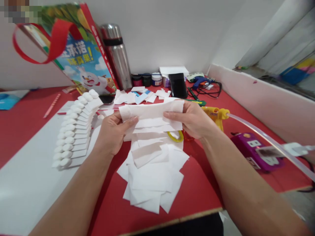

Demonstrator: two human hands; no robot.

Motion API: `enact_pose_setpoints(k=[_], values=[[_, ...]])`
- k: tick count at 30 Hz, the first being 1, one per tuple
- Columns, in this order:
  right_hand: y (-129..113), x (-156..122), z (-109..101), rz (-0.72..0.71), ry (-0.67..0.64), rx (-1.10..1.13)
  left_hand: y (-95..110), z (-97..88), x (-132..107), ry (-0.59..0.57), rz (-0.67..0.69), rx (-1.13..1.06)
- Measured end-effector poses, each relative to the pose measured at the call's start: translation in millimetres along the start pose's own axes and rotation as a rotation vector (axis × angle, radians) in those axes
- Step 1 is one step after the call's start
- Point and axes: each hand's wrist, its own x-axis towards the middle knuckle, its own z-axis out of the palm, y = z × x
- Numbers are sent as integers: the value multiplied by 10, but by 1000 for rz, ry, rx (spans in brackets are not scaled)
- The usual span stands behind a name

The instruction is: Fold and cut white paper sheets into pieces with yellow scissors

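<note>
Stretched between both hands is a white sheet of paper (150,113) with crosswise folds, held above the table. My left hand (112,131) pinches its left end, thumb on the near face. At the other end my right hand (194,119) grips it the same way, thumb on top and fingers behind. Below lies a loose pile of white paper pieces (150,177), overlapping at odd angles. A yellow ring-shaped handle (176,136) shows just under the held sheet; the rest of it is hidden.
Left stands a curved row of white pieces with round tops (71,134). A steel flask (118,55) and gift bag (86,62) stand behind. Right are a yellow glue gun (218,114) with a clear stick and a purple box (256,152). White scraps (142,95) lie beyond my hands.
</note>
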Motion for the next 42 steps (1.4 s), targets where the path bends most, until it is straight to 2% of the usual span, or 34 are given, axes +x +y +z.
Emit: enact_pose_setpoints(k=[3,7,15,22,29,35,39,42], values=[[-1,-15,5,-12,-61,-9,24,5,-4,-35,14,-24],[-36,-47,8,48,-140,-75,49,-32,-1,-100,1,-39],[-94,-64,-104,26,-137,-91,88,-61,-31,-161,-62,34],[-95,-55,-160,-10,-103,-49,119,-94,-62,-189,-58,-29],[-105,-24,-137,3,-80,46,139,-134,-66,-343,-60,-47],[-126,-10,-98,-39,-80,113,178,-159,-75,-337,-34,-48],[-137,-16,-70,-60,-53,22,195,-129,-80,-308,1,-38],[-98,-9,-50,-51,10,-79,154,-100,-56,-281,-8,92]])
